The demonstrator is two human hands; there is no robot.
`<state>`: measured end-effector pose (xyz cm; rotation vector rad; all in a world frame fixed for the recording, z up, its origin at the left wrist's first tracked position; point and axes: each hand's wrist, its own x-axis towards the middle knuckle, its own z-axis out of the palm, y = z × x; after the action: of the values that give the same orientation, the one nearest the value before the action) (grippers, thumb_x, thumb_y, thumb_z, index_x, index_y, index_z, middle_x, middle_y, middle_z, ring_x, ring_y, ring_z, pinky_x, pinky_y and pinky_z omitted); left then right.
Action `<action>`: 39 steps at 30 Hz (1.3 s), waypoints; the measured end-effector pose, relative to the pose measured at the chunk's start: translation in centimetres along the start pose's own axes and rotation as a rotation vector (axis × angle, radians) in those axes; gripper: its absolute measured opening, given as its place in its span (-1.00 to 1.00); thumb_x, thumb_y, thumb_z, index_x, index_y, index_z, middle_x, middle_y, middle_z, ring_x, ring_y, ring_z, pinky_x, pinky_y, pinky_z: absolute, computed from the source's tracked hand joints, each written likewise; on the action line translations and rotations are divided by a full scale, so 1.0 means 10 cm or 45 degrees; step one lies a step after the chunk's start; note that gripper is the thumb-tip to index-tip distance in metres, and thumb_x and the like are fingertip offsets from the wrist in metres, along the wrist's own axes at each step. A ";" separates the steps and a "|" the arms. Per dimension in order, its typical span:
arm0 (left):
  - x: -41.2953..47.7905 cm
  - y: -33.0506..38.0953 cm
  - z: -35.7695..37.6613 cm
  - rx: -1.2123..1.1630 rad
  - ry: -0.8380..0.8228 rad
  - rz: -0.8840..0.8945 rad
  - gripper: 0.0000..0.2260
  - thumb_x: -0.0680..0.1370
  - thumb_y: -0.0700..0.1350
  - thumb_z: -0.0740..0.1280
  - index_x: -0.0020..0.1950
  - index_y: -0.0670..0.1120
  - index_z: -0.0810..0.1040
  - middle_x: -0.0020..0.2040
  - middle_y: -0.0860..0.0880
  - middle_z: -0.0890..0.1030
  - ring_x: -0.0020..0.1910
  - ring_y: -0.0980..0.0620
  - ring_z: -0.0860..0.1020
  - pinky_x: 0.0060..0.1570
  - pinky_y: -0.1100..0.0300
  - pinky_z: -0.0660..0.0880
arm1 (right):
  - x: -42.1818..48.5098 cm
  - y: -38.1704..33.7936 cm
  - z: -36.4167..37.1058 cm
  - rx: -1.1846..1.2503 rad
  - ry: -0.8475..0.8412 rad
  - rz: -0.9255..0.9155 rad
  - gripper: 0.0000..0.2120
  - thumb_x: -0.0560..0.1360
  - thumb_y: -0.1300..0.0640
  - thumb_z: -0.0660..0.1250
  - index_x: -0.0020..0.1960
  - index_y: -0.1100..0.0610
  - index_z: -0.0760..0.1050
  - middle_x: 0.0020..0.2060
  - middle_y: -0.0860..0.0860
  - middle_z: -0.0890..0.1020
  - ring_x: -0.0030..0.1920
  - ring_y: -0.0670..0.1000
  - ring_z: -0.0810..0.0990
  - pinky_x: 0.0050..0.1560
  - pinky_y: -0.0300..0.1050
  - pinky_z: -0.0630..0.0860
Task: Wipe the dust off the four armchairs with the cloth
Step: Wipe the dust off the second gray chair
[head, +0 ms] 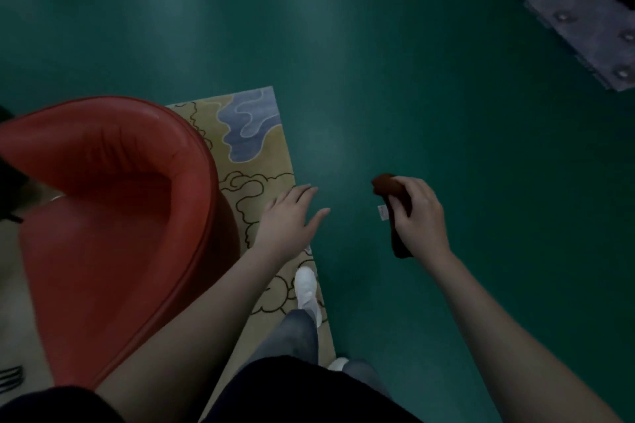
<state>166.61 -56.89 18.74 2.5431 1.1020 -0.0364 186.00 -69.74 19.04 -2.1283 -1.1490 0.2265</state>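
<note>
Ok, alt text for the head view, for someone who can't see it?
The right hand grips a dark red cloth over the green floor, clear of the red armchair at left. The left hand hangs open between them, above a patterned rug.

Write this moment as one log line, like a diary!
right hand: holds cloth | left hand: open, free | red armchair: beside left hand, cloth not on it

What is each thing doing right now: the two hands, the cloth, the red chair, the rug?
left hand, open, fingers straight, holding nothing.
right hand, gripping the cloth.
cloth, bunched up, in the air over the green floor.
armchair, upright, seat empty, cloth not on it.
rug, lying flat under the armchair.
white shoe, stepping on the rug's edge.
</note>
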 end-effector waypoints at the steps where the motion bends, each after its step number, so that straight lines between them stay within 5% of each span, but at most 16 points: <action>1: 0.10 -0.02 -0.02 -0.003 0.006 -0.017 -0.49 0.66 0.19 0.08 0.55 -0.01 0.25 0.52 0.04 0.31 0.48 0.00 0.27 0.40 0.05 0.20 | 0.14 -0.03 0.05 0.011 -0.013 -0.024 -0.76 0.51 0.32 0.34 0.18 0.24 0.55 0.10 0.12 0.60 0.13 0.17 0.53 0.17 -0.12 0.37; 19: 2.43 -0.76 -0.36 -0.081 0.063 -0.349 -0.47 0.63 0.22 0.15 0.51 -0.02 0.32 0.46 -0.01 0.41 0.43 -0.04 0.35 0.35 0.02 0.27 | 2.89 0.15 0.75 0.041 -0.260 -0.141 -0.76 0.53 0.32 0.34 0.19 0.23 0.55 0.08 0.11 0.60 0.11 0.15 0.55 0.12 -0.21 0.36; 24: 2.97 -0.74 -0.45 -0.067 0.121 -0.469 -0.47 0.63 0.20 0.17 0.51 -0.06 0.33 0.48 -0.03 0.39 0.44 -0.05 0.34 0.35 0.02 0.26 | 3.77 0.33 0.81 0.068 -0.355 -0.269 -0.77 0.53 0.31 0.34 0.18 0.23 0.56 0.07 0.11 0.60 0.10 0.15 0.55 0.15 -0.07 0.43; 35: 3.89 -0.59 -0.79 -0.091 0.347 -0.860 -0.49 0.64 0.19 0.15 0.51 -0.03 0.33 0.48 0.00 0.39 0.47 -0.01 0.29 0.41 0.06 0.15 | 5.42 -0.13 1.34 0.208 -0.653 -0.607 -0.78 0.56 0.26 0.32 0.19 0.20 0.54 0.09 0.09 0.59 0.10 0.10 0.53 0.09 -0.23 0.33; 39: 4.02 -0.80 -0.92 -0.100 0.424 -0.987 -0.49 0.63 0.20 0.16 0.50 -0.04 0.36 0.47 0.00 0.40 0.46 -0.02 0.31 0.39 0.04 0.19 | 5.68 -0.39 1.65 0.241 -0.778 -0.717 -0.76 0.57 0.25 0.31 0.23 0.21 0.52 0.11 0.10 0.58 0.12 0.12 0.52 0.13 -0.12 0.39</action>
<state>187.77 -20.59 18.03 1.9428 2.1040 0.2308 209.54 -15.28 18.76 -1.5209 -1.9339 0.7182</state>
